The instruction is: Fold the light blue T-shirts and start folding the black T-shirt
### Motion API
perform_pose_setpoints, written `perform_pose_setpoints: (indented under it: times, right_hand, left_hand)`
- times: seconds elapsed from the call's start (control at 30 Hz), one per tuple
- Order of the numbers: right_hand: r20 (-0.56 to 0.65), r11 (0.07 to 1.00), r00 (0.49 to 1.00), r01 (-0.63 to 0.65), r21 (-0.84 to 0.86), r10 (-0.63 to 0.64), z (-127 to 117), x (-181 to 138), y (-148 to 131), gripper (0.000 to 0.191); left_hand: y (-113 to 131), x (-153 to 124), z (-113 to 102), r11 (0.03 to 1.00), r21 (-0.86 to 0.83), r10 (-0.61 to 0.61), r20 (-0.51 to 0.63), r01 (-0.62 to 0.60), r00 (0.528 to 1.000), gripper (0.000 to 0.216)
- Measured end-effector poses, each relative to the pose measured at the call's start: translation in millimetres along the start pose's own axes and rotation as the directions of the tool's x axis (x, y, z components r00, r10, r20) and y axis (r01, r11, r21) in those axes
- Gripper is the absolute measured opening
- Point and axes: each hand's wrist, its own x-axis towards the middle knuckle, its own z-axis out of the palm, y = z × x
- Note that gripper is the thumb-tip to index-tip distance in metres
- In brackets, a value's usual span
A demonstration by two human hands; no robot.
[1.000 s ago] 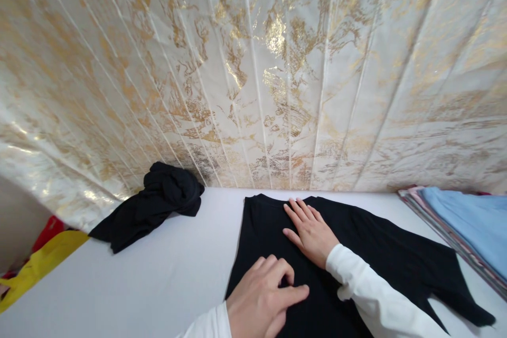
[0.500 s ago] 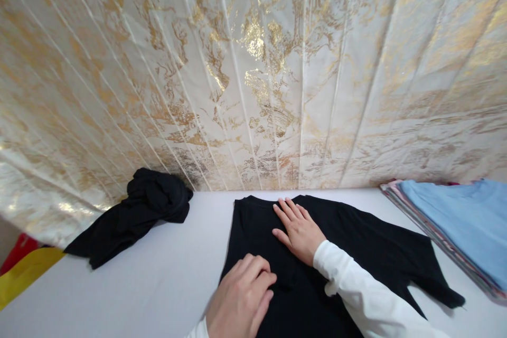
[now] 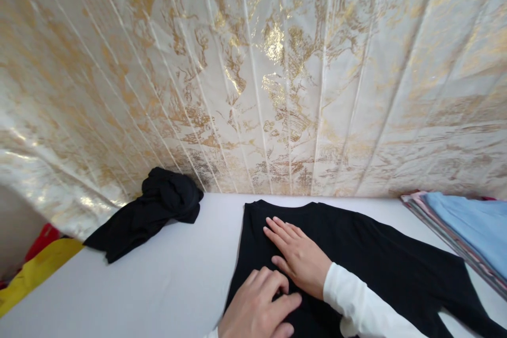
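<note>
A black shirt (image 3: 368, 259) lies spread on the white table (image 3: 150, 285), its left part folded in along a straight edge. My right hand (image 3: 299, 256) lies flat on the shirt below the collar, fingers stretched out and together. My left hand (image 3: 257, 309) rests on the shirt's lower left part, touching the right hand, with its fingers curled down onto the cloth. Both arms wear white sleeves.
A crumpled black garment (image 3: 152, 211) lies at the back left against the gold-patterned white wall covering (image 3: 253, 74). A stack of folded clothes with a light blue one on top (image 3: 471, 227) sits at the right edge. Red and yellow fabric (image 3: 35, 269) shows at far left.
My right hand has slid down and left from the collar toward my left hand. The left hand has shifted slightly right, and the two now touch.
</note>
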Motion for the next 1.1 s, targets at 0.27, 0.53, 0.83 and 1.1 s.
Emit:
perform_pose_setpoints:
  times: [0.27, 0.53, 0.83, 1.1]
  right_hand:
    - [0.029, 0.994, 0.994, -0.104, -0.028, 0.105, 4.2, 0.1, -0.5, 0.066]
    - [0.03, 0.96, 0.965, -0.257, -0.109, 0.262, 1.3, -0.4, 9.4, 0.07]
    - [0.026, 0.96, 0.965, -0.259, -0.108, 0.263, 2.7, 0.6, 11.5, 0.072]
    - [-0.089, 0.955, 0.954, -0.292, -0.056, 0.286, 3.8, 1.8, 13.9, 0.066]
  left_hand:
    - [-28.6, -12.3, -4.3, 0.925, 0.029, -0.367, -0.19, 0.378, 0.911, 0.05]
    - [-47.4, -14.9, 2.5, 0.897, 0.289, -0.337, -0.045, 0.335, 0.94, 0.065]
    - [-100.3, 37.5, -23.4, 0.848, 0.168, -0.5, -0.054, 0.502, 0.864, 0.045]
    - [-110.8, 60.7, -53.0, 0.923, -0.011, -0.382, -0.122, 0.384, 0.916, 0.024]
